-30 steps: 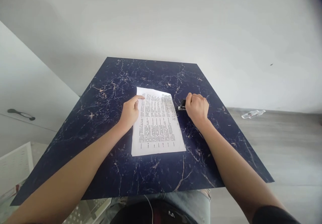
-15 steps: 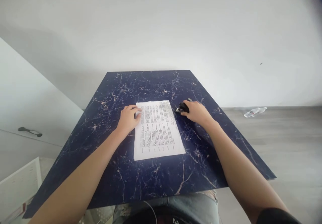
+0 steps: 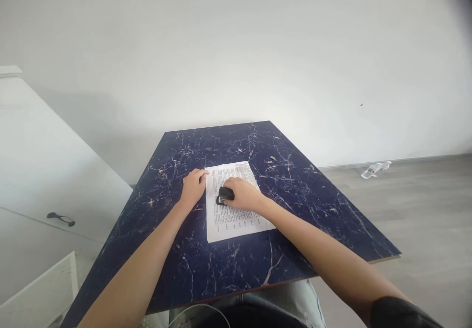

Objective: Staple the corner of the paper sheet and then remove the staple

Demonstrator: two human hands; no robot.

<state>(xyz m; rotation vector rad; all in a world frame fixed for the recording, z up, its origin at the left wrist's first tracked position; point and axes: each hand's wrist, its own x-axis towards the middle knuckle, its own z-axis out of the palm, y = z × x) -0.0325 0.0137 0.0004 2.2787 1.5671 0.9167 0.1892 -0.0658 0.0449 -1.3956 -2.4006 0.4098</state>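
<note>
A black stapler (image 3: 224, 194) is in my right hand (image 3: 241, 193), fingers closed around it, above the middle of the printed paper (image 3: 236, 225). I cannot tell whether the stapler touches the sheet. The paper appears to be more than one sheet and lies on the dark blue marble-patterned table (image 3: 236, 264). At the paper's upper left corner my left hand (image 3: 194, 185) grips the edge, with its fingertips on the corner. My right hand and forearm cover part of the print.
A small dark grey piece (image 3: 272, 158) lies on the table beyond the paper's right side. Clear plastic packaging (image 3: 375, 169) is on the floor at right. On the left stands a white cabinet with a dark handle (image 3: 61, 219). A white wall (image 3: 228, 52) rises behind the table.
My right hand has carried the stapler leftward from the table beside the paper to over the sheet. My left hand stays at the upper left corner. The view has shifted slightly.
</note>
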